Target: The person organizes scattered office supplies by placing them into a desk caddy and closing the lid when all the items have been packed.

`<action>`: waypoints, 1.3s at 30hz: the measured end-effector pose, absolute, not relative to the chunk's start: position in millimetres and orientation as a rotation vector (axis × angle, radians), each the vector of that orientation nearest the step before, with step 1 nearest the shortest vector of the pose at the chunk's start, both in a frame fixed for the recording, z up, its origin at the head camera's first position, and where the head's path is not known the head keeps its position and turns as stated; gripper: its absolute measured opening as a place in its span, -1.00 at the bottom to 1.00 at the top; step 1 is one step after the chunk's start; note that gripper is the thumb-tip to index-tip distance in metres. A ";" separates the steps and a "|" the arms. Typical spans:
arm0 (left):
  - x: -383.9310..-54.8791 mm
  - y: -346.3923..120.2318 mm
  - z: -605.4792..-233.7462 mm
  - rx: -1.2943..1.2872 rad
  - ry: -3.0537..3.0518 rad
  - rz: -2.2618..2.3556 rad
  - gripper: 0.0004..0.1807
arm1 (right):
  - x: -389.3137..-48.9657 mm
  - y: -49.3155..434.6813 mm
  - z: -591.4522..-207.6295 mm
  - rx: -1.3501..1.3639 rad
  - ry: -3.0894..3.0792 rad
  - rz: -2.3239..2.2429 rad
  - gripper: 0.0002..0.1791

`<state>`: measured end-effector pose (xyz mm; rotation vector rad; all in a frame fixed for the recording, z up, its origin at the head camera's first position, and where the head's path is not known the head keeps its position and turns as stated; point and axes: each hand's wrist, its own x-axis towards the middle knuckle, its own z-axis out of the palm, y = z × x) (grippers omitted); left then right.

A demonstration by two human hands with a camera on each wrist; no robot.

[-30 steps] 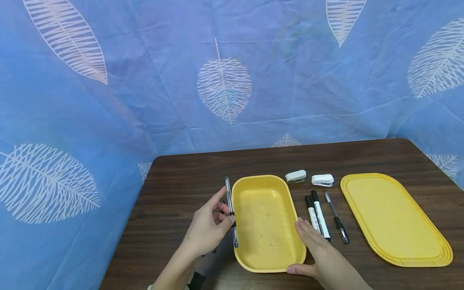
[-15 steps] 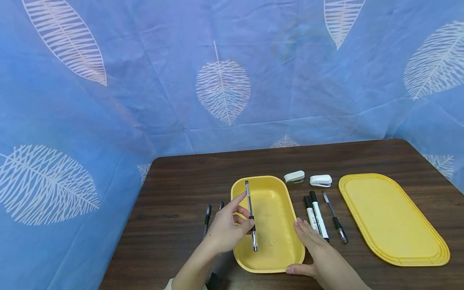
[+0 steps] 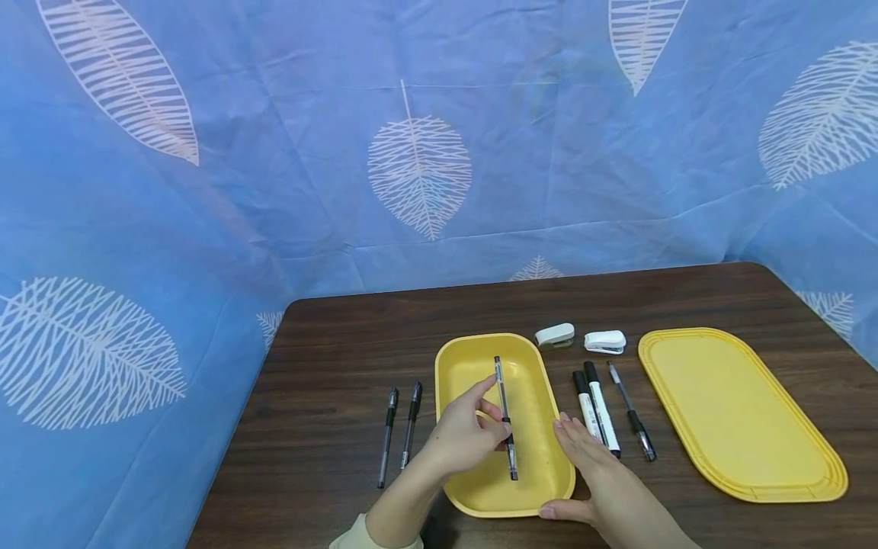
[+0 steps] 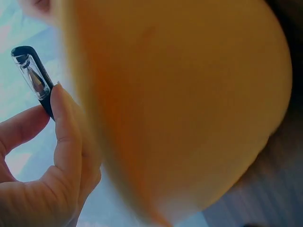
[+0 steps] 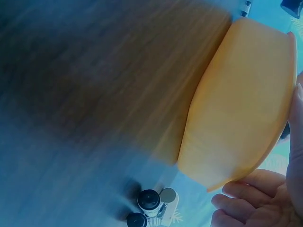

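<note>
A clear gel pen with a black grip (image 3: pixel 502 389) is pinched between the thumb and fingers of my left hand (image 3: pixel 461 436), above the inside of a yellow plastic box (image 3: pixel 473 499). In the left wrist view, the capped end of the pen (image 4: pixel 35 78) sticks up beyond the fingertips, while the blurred box wall (image 4: pixel 189 109) fills much of the picture. My right hand (image 3: pixel 604 480) rests against the box's near right corner, thumb at the near rim and extended fingers along the right side. The right wrist view shows the box's outer wall (image 5: pixel 241 104) beside that hand.
Two black pens, one (image 3: pixel 387 438) and another (image 3: pixel 411 423), lie left of the box. To its right are two markers (image 3: pixel 588 404) (image 3: pixel 604 415) and a pen (image 3: pixel 632 415). Two white staplers (image 3: pixel 555 335) (image 3: pixel 605 341) sit behind these. A yellow lid (image 3: pixel 744 415) lies far right.
My left hand has carried the gel pen rightward from the box's left rim to over its interior, uncovering the two pens on the left. The right hand stays at the box.
</note>
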<state>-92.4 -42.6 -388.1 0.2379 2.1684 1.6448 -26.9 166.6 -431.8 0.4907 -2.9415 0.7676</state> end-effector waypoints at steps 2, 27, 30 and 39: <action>-93.4 -37.0 -392.7 0.219 2.165 1.629 -0.24 | -26.7 166.1 -431.1 0.487 -2.951 0.775 0.14; -87.5 1.7 -430.0 0.209 2.365 1.355 -0.26 | -27.1 167.6 -431.9 0.497 -2.984 0.780 0.14; -88.4 5.4 -432.0 0.215 2.394 1.321 -0.26 | -27.2 167.7 -431.6 0.497 -2.985 0.791 0.13; -89.8 10.6 -437.6 0.190 2.408 1.300 -0.24 | -27.1 168.4 -430.5 0.494 -2.995 0.789 0.14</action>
